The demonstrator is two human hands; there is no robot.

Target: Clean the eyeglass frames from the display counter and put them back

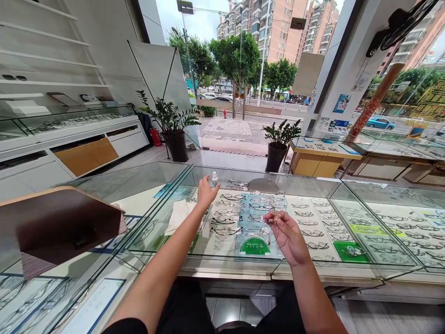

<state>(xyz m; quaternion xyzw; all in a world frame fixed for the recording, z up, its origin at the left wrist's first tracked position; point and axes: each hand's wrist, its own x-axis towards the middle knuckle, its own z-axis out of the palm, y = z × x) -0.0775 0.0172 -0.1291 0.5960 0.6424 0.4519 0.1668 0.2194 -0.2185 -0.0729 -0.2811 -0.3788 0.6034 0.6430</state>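
Observation:
My left hand point(206, 192) reaches over the glass counter, thumb and fingers apart, beside a small clear bottle with a white cap point(214, 176). The bottle stands upright near the far edge; I cannot tell whether the fingers touch it. My right hand point(287, 232) pinches a thin-framed pair of eyeglasses point(257, 218) above the counter, and its fingers hide part of the frame. A pale cloth point(178, 214) lies left of centre, partly behind my left forearm. Several eyeglasses point(226, 218) sit in rows between my hands.
The glass display counter point(205, 265) spans the front, with more frames to the right point(314, 232). A dark brown-backed mirror or panel point(66, 222) stands at left. Beyond are two potted plants point(176, 146) point(276, 155), a fire extinguisher point(155, 137) and a glass front.

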